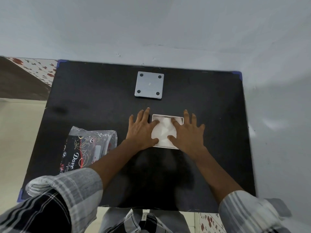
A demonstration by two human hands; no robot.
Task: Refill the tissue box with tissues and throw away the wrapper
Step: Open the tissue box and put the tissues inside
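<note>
A white square tissue box lies open side up on the black table, with a stack of white tissues inside it. My left hand lies flat over the box's left edge, index finger and thumb pressing on the tissues. My right hand lies flat over the right edge in the same way, fingers spread. The box's grey square lid, with dark pads at its corners, rests apart at the far middle of the table. The clear and black plastic wrapper lies to the left of my left forearm.
The black table stands against a grey wall. Its left edge drops to a tiled floor with red flower patterns. My checked sleeves cover the near corners.
</note>
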